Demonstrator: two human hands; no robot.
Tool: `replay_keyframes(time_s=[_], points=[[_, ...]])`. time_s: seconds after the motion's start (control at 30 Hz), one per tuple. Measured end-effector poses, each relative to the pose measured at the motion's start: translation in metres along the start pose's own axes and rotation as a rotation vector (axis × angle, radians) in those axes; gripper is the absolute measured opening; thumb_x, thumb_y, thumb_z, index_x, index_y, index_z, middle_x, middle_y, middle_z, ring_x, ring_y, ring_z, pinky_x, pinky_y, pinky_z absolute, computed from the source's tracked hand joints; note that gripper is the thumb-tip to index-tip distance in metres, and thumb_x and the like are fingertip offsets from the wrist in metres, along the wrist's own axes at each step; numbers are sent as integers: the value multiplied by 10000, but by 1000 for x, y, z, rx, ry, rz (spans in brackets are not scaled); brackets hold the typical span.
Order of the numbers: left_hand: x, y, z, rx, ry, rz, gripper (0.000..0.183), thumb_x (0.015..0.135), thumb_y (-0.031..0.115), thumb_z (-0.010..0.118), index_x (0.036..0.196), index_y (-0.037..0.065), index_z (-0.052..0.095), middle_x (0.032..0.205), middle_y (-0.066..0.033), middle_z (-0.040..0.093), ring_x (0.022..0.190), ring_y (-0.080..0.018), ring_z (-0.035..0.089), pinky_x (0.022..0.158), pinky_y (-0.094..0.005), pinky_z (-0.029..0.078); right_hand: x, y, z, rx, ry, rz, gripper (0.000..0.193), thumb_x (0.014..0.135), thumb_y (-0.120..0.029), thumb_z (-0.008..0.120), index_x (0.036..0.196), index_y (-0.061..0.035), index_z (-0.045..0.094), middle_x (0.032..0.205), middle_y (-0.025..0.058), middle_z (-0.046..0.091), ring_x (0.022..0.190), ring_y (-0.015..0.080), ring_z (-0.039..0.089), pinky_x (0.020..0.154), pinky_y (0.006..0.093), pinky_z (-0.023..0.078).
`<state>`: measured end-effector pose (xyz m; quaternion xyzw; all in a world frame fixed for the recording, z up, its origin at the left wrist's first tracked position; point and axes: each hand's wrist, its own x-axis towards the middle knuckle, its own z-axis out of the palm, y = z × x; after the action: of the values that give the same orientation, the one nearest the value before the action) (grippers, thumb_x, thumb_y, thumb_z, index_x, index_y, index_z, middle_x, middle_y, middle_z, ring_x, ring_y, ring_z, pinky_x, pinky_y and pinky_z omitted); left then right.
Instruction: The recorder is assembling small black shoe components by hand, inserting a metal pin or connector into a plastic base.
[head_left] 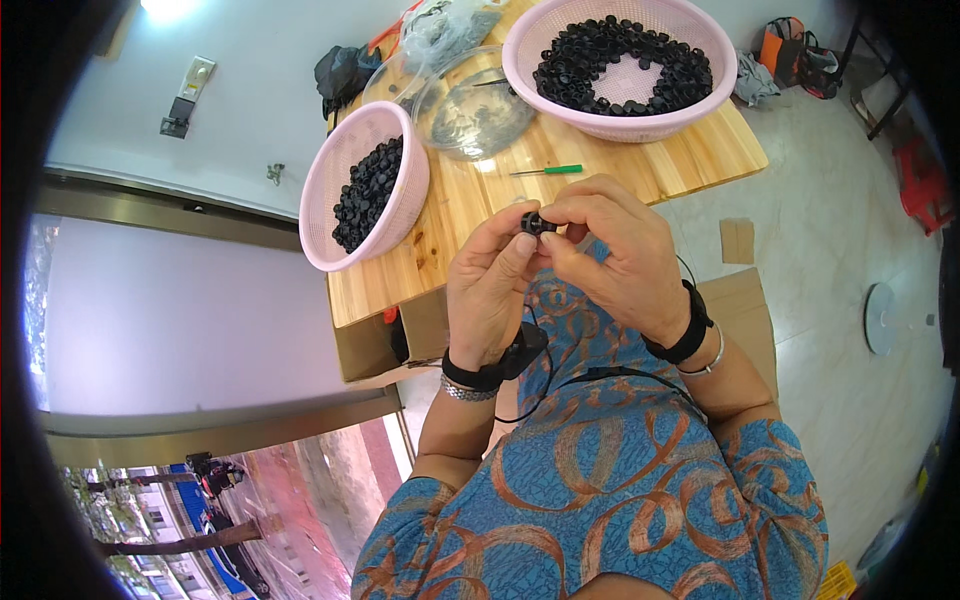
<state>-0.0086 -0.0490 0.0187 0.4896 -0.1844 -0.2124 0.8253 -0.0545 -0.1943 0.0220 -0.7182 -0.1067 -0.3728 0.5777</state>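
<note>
Between the fingertips of both hands is a small round black plastic part [538, 224], held in front of me over the table's near edge. My left hand [492, 275] pinches it from the left with thumb and fingers. From the right, my right hand [620, 255] grips it with thumb and forefinger, the other fingers curled. Just beyond the hands, a thin screwdriver-like tool with a green handle [562, 170] lies on the wooden table [470, 210]. Fingers hide part of the black piece, so its exact kind is unclear.
A pink basket [416, 205] of small black parts stands at the left, and a larger pink basket [620, 128] of them at the far right. Clear round plastic lids or trays [480, 115] lie between, near a clear bag [445, 30]. Cardboard [742, 310] lies on the floor.
</note>
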Motion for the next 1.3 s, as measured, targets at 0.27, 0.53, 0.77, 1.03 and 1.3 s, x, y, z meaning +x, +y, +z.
replay_keyframes(time_s=[0.27,0.53,0.77,1.03,1.3], points=[[-2,2,7,109,16,41,294,871,-1,518,1163,-38,505,1046,-118,595,921,-172,595,792,-281,515,-2,1,-4,-25,-20,-12,165,704,-5,626,852,1,551,843,122,564,653,220,573,571,296,479],[-2,3,7,53,16,24,290,869,13,530,1155,-39,515,1033,-119,600,904,-165,599,780,-270,519,-1,-3,-5,-20,-17,-6,147,717,-14,622,845,3,550,818,121,558,646,230,565,567,311,472],[-5,2,8,165,35,70,286,864,20,543,1144,-41,526,1024,-108,603,890,-155,599,767,-264,514,-2,-6,-8,-80,-47,-31,126,735,-31,609,839,-2,544,813,127,551,711,282,557,618,342,465],[-8,4,12,415,55,129,265,853,3,555,1114,-43,551,963,-79,595,844,-135,597,757,-239,496,-2,-14,-11,-228,-57,-144,121,753,-28,593,855,-3,533,830,132,540,747,305,558,656,376,470],[-10,6,11,486,36,130,257,857,-5,545,1111,-42,555,960,-68,581,853,-134,596,766,-233,490,-3,-6,-14,-65,-112,-40,148,758,-57,613,881,14,570,809,124,552,709,266,568,630,326,471]])
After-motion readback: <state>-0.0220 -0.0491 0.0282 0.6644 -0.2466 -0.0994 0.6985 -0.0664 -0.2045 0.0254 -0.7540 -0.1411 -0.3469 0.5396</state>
